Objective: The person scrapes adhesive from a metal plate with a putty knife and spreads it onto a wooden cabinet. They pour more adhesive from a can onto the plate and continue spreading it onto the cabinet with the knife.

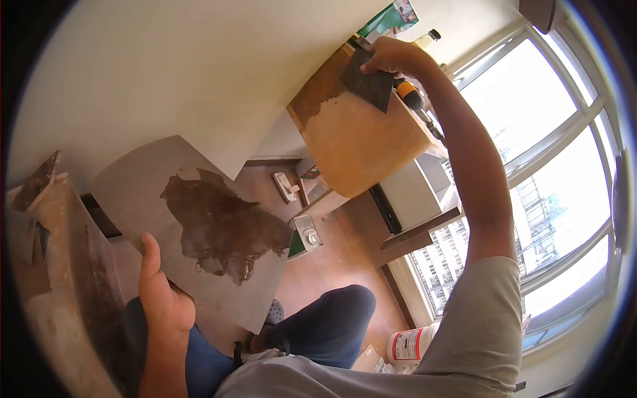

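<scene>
My right hand (393, 56) reaches far forward and grips a dark, flat, square-cornered spreader (371, 81). The spreader lies against a curved wooden board (365, 149), whose far left part is coated in darker brown. At the lower left, my left hand (166, 298) is at the edge of a large grey sheet (139, 176). Its thumb points up, and its fingers are hidden under the sheet. A wide, wet-looking dark brown patch of glue-like stuff (222, 222) covers the sheet's middle.
Beyond the board are a dark bottle with an orange band (409, 95) and a green printed card (388, 21). A worn wooden cabinet (63, 265) stands at left. Windows (557, 159) line the right side. A white tub with a red label (406, 345) is on the floor.
</scene>
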Available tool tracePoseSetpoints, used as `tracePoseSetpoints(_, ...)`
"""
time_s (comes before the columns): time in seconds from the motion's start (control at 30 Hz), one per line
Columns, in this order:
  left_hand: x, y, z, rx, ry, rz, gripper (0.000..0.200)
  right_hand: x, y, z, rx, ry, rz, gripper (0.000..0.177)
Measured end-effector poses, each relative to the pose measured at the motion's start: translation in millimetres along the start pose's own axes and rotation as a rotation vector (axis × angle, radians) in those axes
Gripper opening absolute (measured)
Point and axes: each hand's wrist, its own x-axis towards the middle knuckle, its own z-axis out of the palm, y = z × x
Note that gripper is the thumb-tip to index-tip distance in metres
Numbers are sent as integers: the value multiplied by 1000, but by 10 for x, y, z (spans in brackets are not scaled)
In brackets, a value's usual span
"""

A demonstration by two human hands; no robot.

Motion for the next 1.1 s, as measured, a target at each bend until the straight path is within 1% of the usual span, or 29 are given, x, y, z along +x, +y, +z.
tracePoseSetpoints(0.03, 2, 9, -18, -5, 0, -2, 56, 73, 71, 52, -5, -3, 0, 45)
tracePoseSetpoints(0.1, 6, 19, -16, -16, -4, 10, 55, 156, 115, 59, -350, -10, 40, 50)
tracePoseSetpoints(0.13, 5, 13, -17, -19, -11, 26, 55, 131, 115, 24, -356, -13, 40, 50)
tracePoseSetpoints(0.2, -13, 11, 12, -33, -24, 15, 54, 4, 90, -110, -478, 5, 38, 50)
tracePoseSetpoints(0.23, -23, 12, 23, -43, -40, 14, 54, -58, 93, -161, -480, 2, 36, 50)
tracePoseSetpoints(0.3, -18, 9, 14, -47, -43, 5, 54, -166, 52, -274, -450, 112, 8, 43)
tracePoseSetpoints(0.33, -13, 3, 14, -49, -47, -1, 54, -227, -45, -336, -452, 113, -1, 43)
tracePoseSetpoints(0.4, -18, -8, 23, -45, -39, -7, 54, -438, -197, -438, -222, 347, -130, 25)
tracePoseSetpoints(0.43, -17, -14, 34, -42, -36, -11, 54, -568, -329, -507, -220, 346, -132, 25)
tracePoseSetpoints(0.5, -15, -26, 36, -47, -32, -7, 53, -746, -631, -565, -510, 322, -259, 25)
tracePoseSetpoints(0.53, -15, -32, 36, -54, -30, -9, 52, -721, -704, -510, -509, 321, -260, 25)
tracePoseSetpoints(0.6, -19, -35, 40, -51, -28, -13, 52, -613, -810, -372, -814, 142, -514, 21)
tracePoseSetpoints(0.63, -20, -34, 36, -47, -28, -18, 52, -521, -806, -253, -815, 143, -516, 21)
tracePoseSetpoints(0.7, 6, -53, 7, -57, -45, -8, 52, -278, -689, 73, -923, 214, -770, 9)
tracePoseSetpoints(0.73, 15, -60, -5, -67, -60, 0, 53, -194, -614, 192, -923, 214, -775, 9)
tracePoseSetpoints(0.77, 15, -53, -1, -69, -56, 2, 53, -115, -529, 300, -1006, 262, -761, 5)
tracePoseSetpoints(0.8, 10, -42, 13, -49, -22, 10, 53, -58, -449, 383, -1091, 310, -743, 7)
tracePoseSetpoints(0.87, 24, -51, 21, -30, 11, 10, 53, -2, -276, 488, -1122, 335, -745, 9)
tracePoseSetpoints(0.93, 46, -59, 4, -32, 10, 24, 53, -24, -138, 522, -919, 369, -858, 12)
tracePoseSetpoints(0.97, 47, -60, 12, -33, 11, 21, 53, -55, -60, 529, -921, 366, -859, 12)
tracePoseSetpoints(1.03, 35, -62, 14, -47, -10, 18, 54, -400, -87, 497, -979, 247, -688, 12)
tracePoseSetpoints(1.07, 37, -63, 12, -53, -9, 18, 54, -576, -160, 445, -983, 246, -692, 12)
tracePoseSetpoints(1.1, 37, -59, 9, -50, -18, 16, 54, -766, -246, 383, -1026, 151, -667, 13)
